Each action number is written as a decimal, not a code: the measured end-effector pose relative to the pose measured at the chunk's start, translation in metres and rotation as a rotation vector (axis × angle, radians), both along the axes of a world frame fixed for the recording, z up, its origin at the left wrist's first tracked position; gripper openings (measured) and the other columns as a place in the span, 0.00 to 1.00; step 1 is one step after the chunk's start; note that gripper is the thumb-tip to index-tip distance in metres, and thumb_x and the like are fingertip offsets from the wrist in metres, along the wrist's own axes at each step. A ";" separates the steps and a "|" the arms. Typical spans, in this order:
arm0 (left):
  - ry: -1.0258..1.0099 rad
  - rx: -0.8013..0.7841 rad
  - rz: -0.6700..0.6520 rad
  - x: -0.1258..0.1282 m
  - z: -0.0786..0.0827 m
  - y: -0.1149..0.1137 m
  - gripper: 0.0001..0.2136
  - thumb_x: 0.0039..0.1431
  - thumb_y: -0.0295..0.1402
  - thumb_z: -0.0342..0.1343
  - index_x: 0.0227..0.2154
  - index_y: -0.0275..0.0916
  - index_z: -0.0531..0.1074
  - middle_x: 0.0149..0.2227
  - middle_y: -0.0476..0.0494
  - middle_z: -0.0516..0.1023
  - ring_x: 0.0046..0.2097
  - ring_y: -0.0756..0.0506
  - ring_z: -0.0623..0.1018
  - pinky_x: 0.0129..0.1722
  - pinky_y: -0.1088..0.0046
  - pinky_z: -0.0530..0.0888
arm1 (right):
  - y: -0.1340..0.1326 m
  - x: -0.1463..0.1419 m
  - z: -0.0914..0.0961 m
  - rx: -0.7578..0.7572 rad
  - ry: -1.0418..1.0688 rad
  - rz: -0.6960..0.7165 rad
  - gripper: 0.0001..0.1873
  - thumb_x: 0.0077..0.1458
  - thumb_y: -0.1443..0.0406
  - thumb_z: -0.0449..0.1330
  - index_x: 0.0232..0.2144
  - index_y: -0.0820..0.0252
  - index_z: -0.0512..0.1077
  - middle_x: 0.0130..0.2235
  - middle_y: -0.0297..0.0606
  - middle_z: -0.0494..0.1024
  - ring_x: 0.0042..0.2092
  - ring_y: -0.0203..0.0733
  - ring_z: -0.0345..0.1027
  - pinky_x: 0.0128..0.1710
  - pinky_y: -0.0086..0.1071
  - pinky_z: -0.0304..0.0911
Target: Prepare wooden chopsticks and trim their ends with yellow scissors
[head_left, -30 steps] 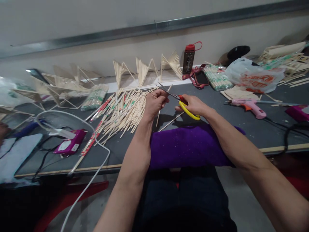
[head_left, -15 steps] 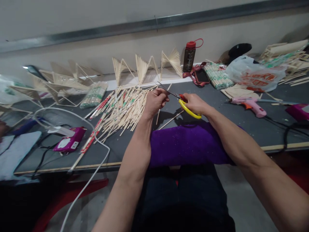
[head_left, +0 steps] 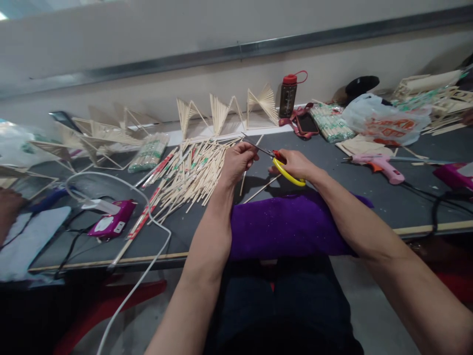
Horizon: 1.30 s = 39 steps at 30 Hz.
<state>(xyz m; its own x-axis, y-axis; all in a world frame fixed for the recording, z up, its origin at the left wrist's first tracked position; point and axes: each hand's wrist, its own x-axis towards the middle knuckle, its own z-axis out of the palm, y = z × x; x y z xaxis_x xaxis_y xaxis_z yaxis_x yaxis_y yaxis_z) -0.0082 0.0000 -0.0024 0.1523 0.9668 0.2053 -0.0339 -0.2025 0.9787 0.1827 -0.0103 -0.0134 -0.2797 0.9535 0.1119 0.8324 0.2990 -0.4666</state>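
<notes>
Framing only: since the earlier picture the head view tips up a little, so the whole bench (head_left: pixel 325 158) sits lower, and more of another person's hand (head_left: pixel 9 212) shows at the left edge. Both of the wearer's hands and the tool keep nearly the same pose.

Item: scissors (head_left: pixel 291 176), yellow handle with red detail, metal blades; raised above the bench, tips pointing away and leftward.

Right hand (head_left: pixel 295 163): fingers gripping the scissors by the handle.

Left hand (head_left: pixel 240 160): fingers drawn together in a pinch close by the blades; anything between them is too small to tell.

Below the hands: one loose stick (head_left: pixel 262 189), lying slantwise; nearer the wearer, a folded purple cloth (head_left: pixel 284 227) at the bench edge, under the forearms.

Left of the left hand: a heap of wooden sticks (head_left: pixel 197 172), some in plastic wrapping.

Along the wall: twisted stick structures (head_left: pixel 220 116) in a row, then a dark bottle (head_left: pixel 287 101), red cap.

Right side: pink glue gun (head_left: pixel 389 170), lying flat; behind it, a white plastic bag (head_left: pixel 384 118), red print.
</notes>
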 end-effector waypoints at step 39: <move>0.049 0.068 -0.028 -0.001 0.000 -0.002 0.04 0.53 0.30 0.53 0.25 0.36 0.70 0.19 0.51 0.71 0.15 0.59 0.60 0.13 0.82 0.53 | -0.001 0.005 -0.001 0.005 0.005 0.005 0.19 0.47 0.50 0.59 0.31 0.58 0.65 0.28 0.36 0.70 0.26 0.36 0.57 0.25 0.32 0.47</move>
<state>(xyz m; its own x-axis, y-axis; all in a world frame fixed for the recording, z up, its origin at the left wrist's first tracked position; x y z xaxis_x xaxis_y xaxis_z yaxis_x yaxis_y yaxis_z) -0.0088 -0.0016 -0.0022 0.1902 0.9463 0.2614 0.0076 -0.2677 0.9635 0.1874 -0.0109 -0.0143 -0.2841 0.9515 0.1181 0.8284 0.3056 -0.4694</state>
